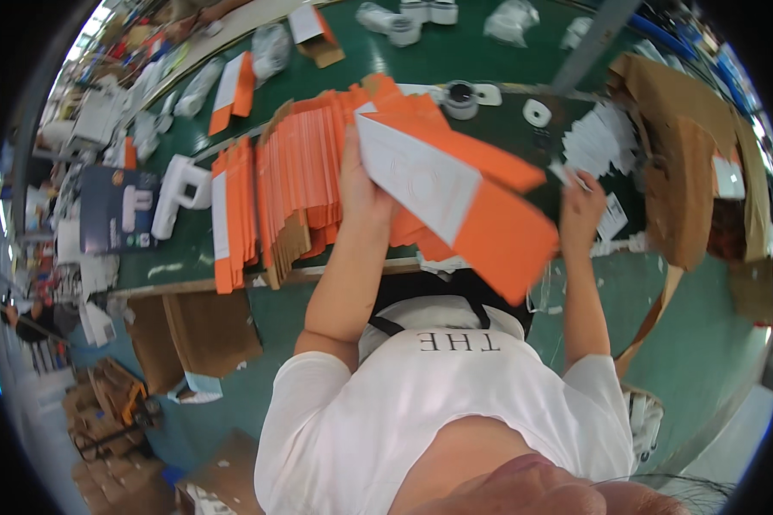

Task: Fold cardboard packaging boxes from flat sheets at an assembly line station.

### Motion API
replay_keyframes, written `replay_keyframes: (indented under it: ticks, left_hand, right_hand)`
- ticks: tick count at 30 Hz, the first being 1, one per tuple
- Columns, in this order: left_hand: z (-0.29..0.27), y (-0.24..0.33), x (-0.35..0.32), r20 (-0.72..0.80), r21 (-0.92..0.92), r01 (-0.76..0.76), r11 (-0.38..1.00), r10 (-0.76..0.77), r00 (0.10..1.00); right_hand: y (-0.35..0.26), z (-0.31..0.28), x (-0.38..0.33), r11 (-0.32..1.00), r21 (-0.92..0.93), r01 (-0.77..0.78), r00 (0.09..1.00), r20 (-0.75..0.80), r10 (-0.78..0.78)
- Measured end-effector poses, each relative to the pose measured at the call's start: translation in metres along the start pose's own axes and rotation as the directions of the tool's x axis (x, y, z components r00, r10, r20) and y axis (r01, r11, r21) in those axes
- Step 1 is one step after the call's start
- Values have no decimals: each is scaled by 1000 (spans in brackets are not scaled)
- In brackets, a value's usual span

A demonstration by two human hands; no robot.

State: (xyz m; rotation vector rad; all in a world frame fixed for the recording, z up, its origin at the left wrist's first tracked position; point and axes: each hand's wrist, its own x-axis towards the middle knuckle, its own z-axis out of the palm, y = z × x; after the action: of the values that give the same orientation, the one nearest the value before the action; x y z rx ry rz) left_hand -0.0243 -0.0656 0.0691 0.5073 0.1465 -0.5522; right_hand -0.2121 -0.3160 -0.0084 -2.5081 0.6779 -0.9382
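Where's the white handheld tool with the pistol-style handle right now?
In the head view, the white pistol-shaped plastic tool lies on the green table, on the person's left, between a dark blue box and the upright row of orange-and-white flat cartons.

Orange-and-white flat carton (455, 206), orange carton stack (296, 184), dark green table (421, 60), white shirt (438, 403), brown cardboard (210, 330)
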Motion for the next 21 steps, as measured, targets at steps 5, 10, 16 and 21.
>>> replay_keyframes:
  ticks: [5,10,16,21]
  left_hand:
    - [-33,-4,16,-102,-104,8,994,-19,995]
    - [-18,-18,6,-133,-76,31,997,-41,990]
    - [-28,-14,7,-104,-76,-60,995,52,993]
    - [-19,-22,14,-44,-40,-184,982,182,982]
  right_hand:
    - [-116,-59,28,796,424,432,899,-267,-347]
    - [-158,-53,43,699,313,643,763,-178,-622]
    - [-172,-83,71,593,755,280,642,311,-700]
    - [-182,-62,58,714,687,-131,734,551,-396]
